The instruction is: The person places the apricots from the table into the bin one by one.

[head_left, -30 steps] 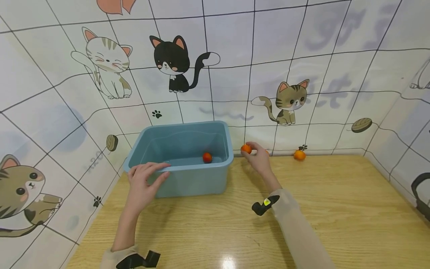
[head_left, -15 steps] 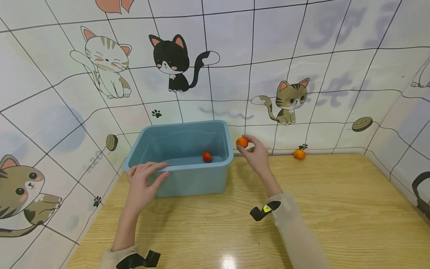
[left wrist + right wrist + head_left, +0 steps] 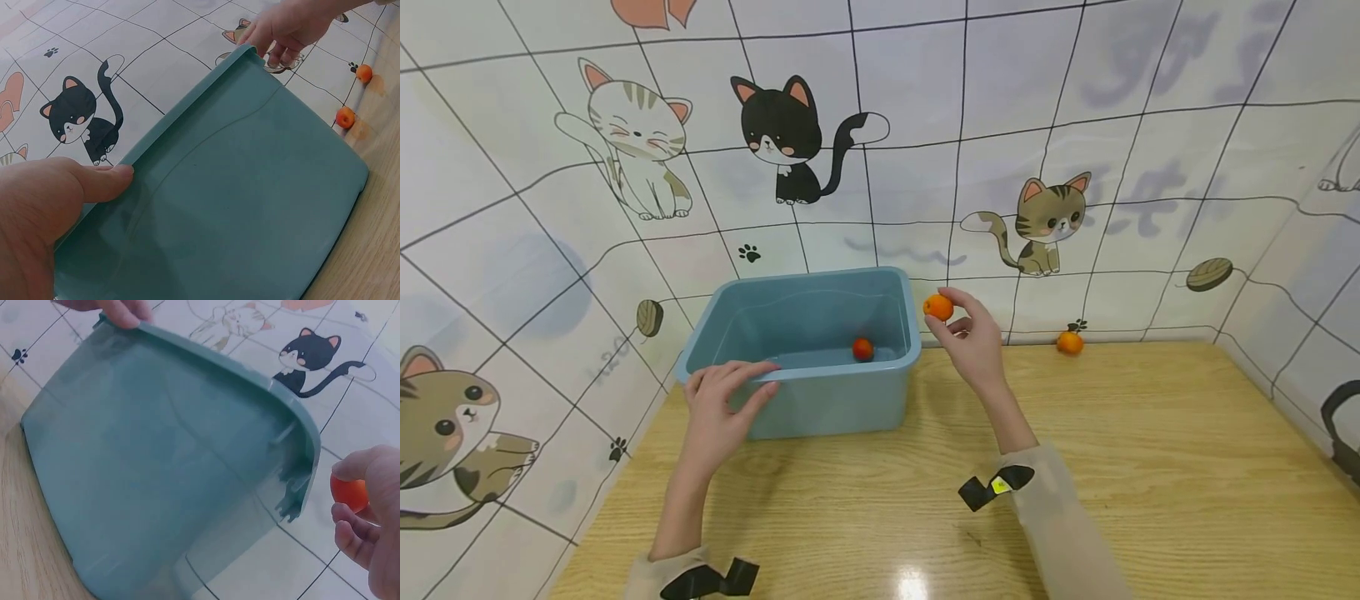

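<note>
My right hand [image 3: 976,340] pinches a small orange tangerine [image 3: 937,307] between thumb and fingertips, raised just right of the bin's right rim. In the right wrist view the fingers partly cover the tangerine [image 3: 350,492]. A blue-green plastic bin [image 3: 827,404] stands against the wall on the table. My left hand [image 3: 718,417] grips its front rim at the left, fingers over the edge and thumb outside, as the left wrist view shows with the thumb [image 3: 106,182]. One red-orange round fruit [image 3: 862,349] lies inside the bin near its right end.
Another tangerine [image 3: 1070,342] sits at the table's back edge by the wall, right of the bin. The left wrist view shows a further orange fruit [image 3: 345,117] nearer the bin. A dark strap-like object [image 3: 1341,433] is at the far right.
My right hand has lifted the tangerine off the area by the wall and brought it up and slightly left, towards the bin's rim. The left hand has stayed on the bin.
</note>
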`<state>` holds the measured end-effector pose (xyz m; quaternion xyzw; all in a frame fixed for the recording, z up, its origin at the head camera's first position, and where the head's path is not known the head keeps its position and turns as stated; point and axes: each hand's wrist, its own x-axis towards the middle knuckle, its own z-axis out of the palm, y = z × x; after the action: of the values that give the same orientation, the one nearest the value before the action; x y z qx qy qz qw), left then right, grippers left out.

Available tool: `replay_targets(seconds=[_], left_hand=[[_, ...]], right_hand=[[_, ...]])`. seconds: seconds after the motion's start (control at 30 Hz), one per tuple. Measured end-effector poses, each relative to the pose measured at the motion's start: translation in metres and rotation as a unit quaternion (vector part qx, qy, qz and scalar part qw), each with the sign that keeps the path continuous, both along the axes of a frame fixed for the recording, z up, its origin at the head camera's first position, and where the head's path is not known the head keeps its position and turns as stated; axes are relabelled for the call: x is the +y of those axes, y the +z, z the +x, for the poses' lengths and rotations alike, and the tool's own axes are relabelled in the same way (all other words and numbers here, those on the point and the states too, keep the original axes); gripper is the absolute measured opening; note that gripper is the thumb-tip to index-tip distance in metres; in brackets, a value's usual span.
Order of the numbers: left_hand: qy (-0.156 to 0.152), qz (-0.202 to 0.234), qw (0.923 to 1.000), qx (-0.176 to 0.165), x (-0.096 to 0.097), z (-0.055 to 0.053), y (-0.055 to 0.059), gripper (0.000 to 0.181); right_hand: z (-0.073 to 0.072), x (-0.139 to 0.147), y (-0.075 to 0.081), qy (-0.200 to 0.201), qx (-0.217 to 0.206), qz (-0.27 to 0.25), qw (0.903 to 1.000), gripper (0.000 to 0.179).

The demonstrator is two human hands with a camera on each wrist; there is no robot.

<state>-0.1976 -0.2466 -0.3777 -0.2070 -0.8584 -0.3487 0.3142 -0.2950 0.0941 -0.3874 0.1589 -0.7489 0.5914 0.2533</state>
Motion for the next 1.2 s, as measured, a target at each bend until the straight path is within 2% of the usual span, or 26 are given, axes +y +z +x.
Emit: replay_targets(seconds=[0.37,0.6,0.83,1.2], left_hand=[[0.002,0.003,1.0,-0.003,-0.001,0.001,-0.001,0.027],[0.003,-0.002,1.0,-0.007,-0.001,0.001,-0.001,0.027],[0.001,-0.002,1.0,-0.003,-0.002,0.0,-0.002,0.028],[0.004,-0.001,1.0,0.001,-0.001,-0.001,-0.003,0.029]], right_hand=[[0.02,-0.011,0.019,0.026,0.017,0.003,0.9995,0.044],[0.03,-0.021,0.024,0.047,0.052,0.017,0.9974,0.045],[0.035,-0.033,0.026,0.079,0.073,0.03,0.9938,0.045],[0.039,-0.037,0.029,0.081,0.098,0.055,0.9903,0.044]])
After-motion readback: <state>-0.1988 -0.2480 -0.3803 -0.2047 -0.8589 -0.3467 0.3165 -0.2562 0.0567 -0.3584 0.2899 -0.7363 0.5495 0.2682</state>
